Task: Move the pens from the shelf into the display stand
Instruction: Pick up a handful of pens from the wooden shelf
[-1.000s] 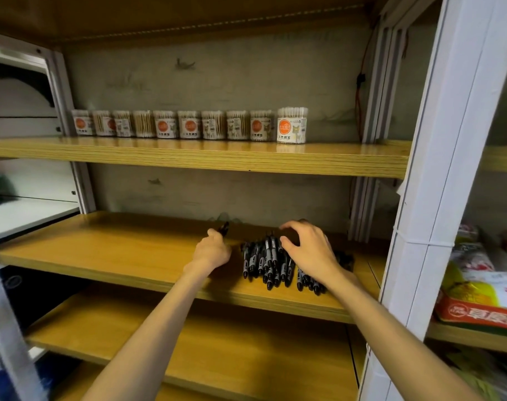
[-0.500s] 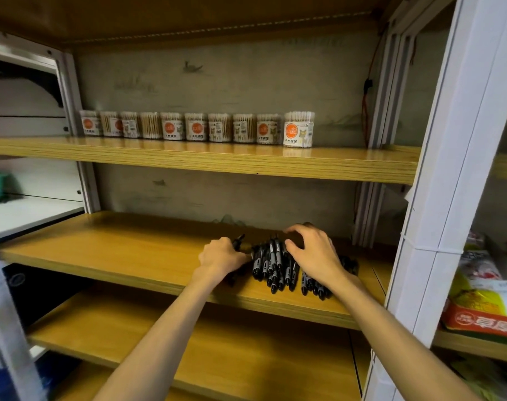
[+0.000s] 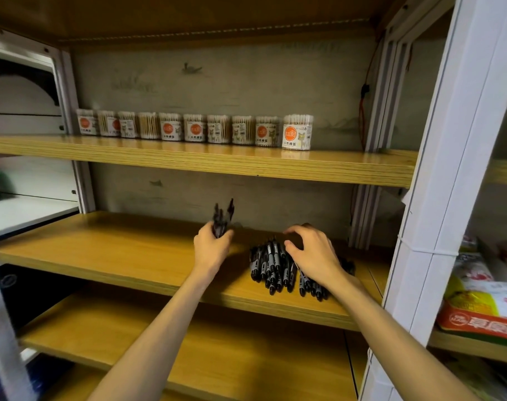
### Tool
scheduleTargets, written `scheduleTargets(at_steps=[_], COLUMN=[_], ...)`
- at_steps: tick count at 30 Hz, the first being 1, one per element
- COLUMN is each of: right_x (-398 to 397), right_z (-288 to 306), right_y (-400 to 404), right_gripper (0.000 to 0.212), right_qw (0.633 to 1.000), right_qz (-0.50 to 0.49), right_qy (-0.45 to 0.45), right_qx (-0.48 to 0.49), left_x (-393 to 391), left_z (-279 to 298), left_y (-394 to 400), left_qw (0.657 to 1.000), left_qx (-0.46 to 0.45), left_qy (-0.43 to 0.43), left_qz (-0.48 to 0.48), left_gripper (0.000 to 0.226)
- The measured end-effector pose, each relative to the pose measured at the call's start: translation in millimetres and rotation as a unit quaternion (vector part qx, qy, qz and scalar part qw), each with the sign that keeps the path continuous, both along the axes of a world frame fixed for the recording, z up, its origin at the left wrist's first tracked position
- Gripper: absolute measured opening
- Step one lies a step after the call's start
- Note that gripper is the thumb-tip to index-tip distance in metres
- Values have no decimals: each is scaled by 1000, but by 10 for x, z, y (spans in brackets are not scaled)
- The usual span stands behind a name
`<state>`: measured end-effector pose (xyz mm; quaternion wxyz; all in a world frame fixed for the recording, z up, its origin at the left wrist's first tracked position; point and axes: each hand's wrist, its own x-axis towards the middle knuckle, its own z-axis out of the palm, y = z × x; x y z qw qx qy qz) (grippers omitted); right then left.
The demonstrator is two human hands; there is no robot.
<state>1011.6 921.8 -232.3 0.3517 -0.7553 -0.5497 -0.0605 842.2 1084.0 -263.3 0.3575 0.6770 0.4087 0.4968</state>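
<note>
A pile of black pens (image 3: 271, 269) lies on the middle wooden shelf (image 3: 130, 256), toward its right end. My left hand (image 3: 210, 250) is raised a little above the shelf, left of the pile, and grips a few black pens (image 3: 223, 217) that stick up out of the fist. My right hand (image 3: 313, 256) hovers over the right part of the pile with its fingers curled down onto the pens; whether it holds any is hidden. No display stand is in view.
A row of several cotton swab jars (image 3: 297, 131) stands at the back of the upper shelf (image 3: 246, 166). A white upright post (image 3: 449, 183) bounds the bay on the right, with food packets (image 3: 484, 299) beyond it. A lower wooden shelf (image 3: 217, 348) lies beneath.
My left hand dipped to the pile's left edge, then lifted up and away to the left with a few pens in its grip. My right hand stayed over the pile.
</note>
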Motion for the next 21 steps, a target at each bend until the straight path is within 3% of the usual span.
scheduleTargets(at_steps=[2, 4, 9, 12, 17, 21], right_x=[2, 4, -1, -9, -11, -21], right_z=[-5, -10, -26, -22, -5, -6], right_y=[5, 9, -4, -14, -19, -31], right_gripper=[29, 29, 28, 28, 27, 27], right_qw=[1000, 1000, 1000, 1000, 1000, 1000], right_qz=[-3, -4, -1, 0, 0, 4], right_qy=[1, 2, 6, 5, 0, -1], right_qx=[0, 0, 0, 3, 6, 6], left_x=[1, 5, 27, 53, 120, 180], left_z=[13, 5, -97, -91, 22, -4], left_y=[-12, -18, -62, -71, -144, -187], left_qw=[995, 988, 987, 991, 985, 969], left_qx=[-10, -27, -61, -67, -116, -104], left_qy=[-96, -134, -86, -71, 99, 210], left_qz=[-33, -67, -118, -96, -79, -78], left_gripper=[12, 14, 19, 17, 34, 51])
